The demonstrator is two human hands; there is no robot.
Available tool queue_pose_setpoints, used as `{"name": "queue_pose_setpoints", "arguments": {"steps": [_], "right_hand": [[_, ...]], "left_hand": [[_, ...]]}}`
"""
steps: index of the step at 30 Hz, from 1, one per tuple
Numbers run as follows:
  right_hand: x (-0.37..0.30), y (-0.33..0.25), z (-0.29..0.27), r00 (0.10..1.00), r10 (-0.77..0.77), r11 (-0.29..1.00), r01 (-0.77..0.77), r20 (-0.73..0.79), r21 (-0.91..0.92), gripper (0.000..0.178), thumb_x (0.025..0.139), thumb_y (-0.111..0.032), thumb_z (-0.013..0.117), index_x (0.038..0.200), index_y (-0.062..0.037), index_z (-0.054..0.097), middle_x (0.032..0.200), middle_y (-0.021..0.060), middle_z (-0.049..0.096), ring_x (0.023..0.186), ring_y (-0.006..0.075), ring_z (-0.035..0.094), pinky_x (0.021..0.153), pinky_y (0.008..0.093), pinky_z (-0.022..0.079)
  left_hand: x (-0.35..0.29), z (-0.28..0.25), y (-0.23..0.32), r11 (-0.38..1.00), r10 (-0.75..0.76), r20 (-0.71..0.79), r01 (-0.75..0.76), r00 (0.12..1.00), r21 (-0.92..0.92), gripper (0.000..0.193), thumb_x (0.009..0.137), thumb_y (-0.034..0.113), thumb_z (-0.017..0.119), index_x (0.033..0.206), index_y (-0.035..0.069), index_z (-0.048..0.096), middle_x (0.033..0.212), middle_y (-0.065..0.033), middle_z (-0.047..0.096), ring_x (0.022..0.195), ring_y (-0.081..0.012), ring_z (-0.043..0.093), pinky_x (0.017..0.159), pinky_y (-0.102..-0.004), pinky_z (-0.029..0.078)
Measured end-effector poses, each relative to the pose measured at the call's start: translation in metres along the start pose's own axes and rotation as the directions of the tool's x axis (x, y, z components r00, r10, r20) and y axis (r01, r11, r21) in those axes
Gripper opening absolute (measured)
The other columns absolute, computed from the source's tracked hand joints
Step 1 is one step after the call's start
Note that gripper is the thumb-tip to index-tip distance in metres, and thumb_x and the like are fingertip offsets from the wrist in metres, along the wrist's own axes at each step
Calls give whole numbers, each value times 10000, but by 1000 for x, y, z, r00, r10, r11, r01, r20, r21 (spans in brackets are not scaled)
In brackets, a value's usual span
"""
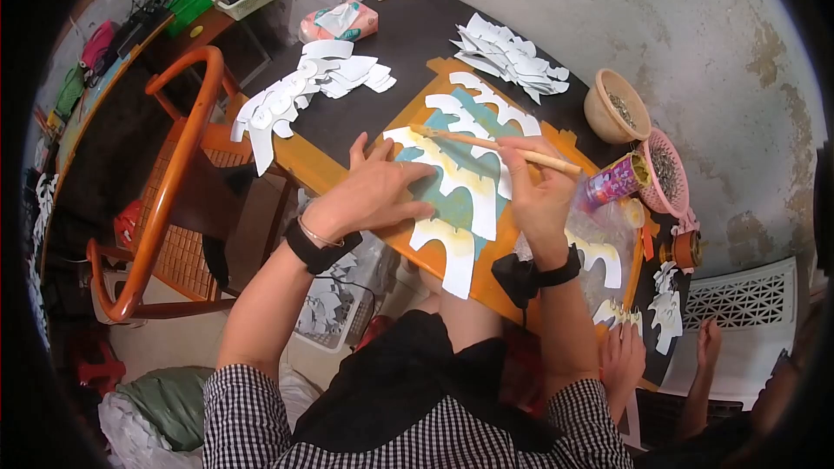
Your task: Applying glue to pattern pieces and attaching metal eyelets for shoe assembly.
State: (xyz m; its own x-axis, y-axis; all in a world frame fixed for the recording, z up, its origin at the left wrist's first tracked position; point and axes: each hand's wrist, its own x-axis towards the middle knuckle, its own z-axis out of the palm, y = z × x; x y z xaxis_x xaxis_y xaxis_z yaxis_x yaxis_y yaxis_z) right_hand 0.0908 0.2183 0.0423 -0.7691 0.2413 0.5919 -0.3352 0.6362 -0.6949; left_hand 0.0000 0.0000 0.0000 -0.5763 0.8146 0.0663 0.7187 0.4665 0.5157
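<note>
My right hand grips a thin wooden-handled brush, its tip on the upper edge of a white curved cut-out smeared with yellowish paste. My left hand lies palm down with fingers spread, its fingertips over the teal sheet and near the cut-out's left side. Several similar scalloped white pieces overlap beyond it, and another cut-out with a yellowed top edge lies nearest me. All rest on an orange-brown board. Black bands circle both my wrists.
White cut-outs are heaped at the table's far left and far right, near a tissue pack. At right stand a purple tin, a beige bowl and a pink basket. A co-worker's hand touches pasted pieces. A wooden chair stands left.
</note>
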Motion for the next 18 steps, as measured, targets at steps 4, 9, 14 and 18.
{"name": "queue_pose_setpoints", "arguments": {"steps": [4,9,14,18], "right_hand": [[-2,3,-10,1000,-1,1000,2,-20,13,82,855,21,705,934,9,723,855,99,706,757,166,657,686,281,497],[-10,-7,-22,997,-68,995,70,29,-66,74,847,37,696,915,17,718,846,100,703,743,169,650,670,276,491],[-20,-8,-32,998,-55,995,56,6,-81,87,831,48,680,897,7,719,824,104,697,721,181,645,663,278,490],[-26,-14,-36,998,-55,995,56,13,-80,102,811,52,680,894,6,719,841,113,706,728,212,658,657,289,497]], "left_hand": [[1,1,1,1000,5,-2,-5,1000,8,588,848,513,669,1302,139,646,1139,-257,665,1355,-543,368,1157,-670,62],[0,1,0,1000,9,-10,-9,1000,13,588,852,514,665,1303,138,645,1115,-261,668,1340,-549,380,1156,-670,63],[2,-7,6,993,-51,77,43,996,109,571,876,508,669,1328,163,624,1313,-211,589,1361,-378,404,1152,-669,90],[2,-8,8,993,-58,88,48,994,112,562,877,499,671,1328,167,625,1297,-204,601,1357,-378,410,1154,-665,90]]}}
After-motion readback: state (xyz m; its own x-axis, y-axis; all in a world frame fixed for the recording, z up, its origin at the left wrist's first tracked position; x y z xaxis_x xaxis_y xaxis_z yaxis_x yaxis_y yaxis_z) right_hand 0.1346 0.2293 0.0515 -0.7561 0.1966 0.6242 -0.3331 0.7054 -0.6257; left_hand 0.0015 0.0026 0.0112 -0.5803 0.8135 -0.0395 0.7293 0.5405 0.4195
